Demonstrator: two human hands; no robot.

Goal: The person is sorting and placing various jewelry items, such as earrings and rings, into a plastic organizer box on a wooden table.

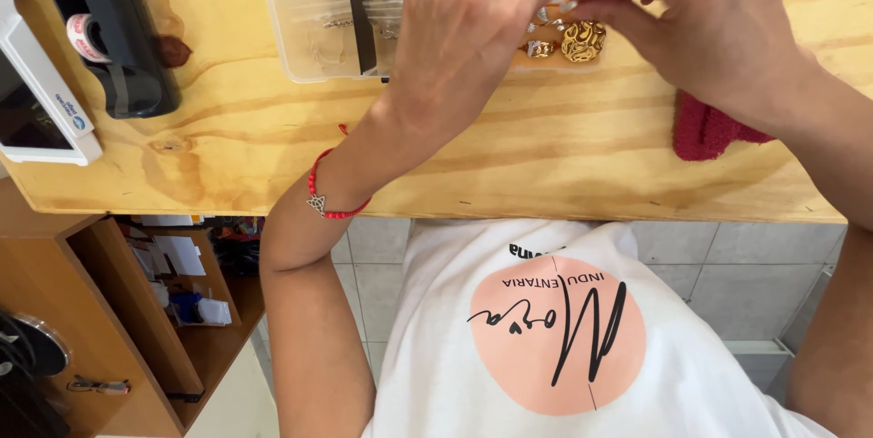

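The landmark is the clear plastic compartment box (318, 47), which sits at the far edge of the pale pine table (509, 156). The left hand (464, 29) lies over the right half of that box, palm down, fingers stretched forward and loosely together; whether its fingertips hold anything cannot be told, since they run out of view at the top edge. A red beaded bracelet with a small silver charm (329, 201) circles that wrist, nearer the table's front edge than the box.

Just to the right of the box, the right hand (718, 29) has thumb and forefinger pressed together in a fine pinch — on something too small to make out. Directly beneath that pinch, against the box's right end, lies a chunky gold-coloured filigree ring (583, 41), with a few smaller silver and gold pieces (542, 45) beside it on an orange surface.

Farther right of the box, partly under the right wrist, sits a dark red cloth (705, 129). Well to the left of the box stands a black tape dispenser (114, 42) holding a white roll — beyond it, at the table's left edge, a white device with a dark screen (41, 106).
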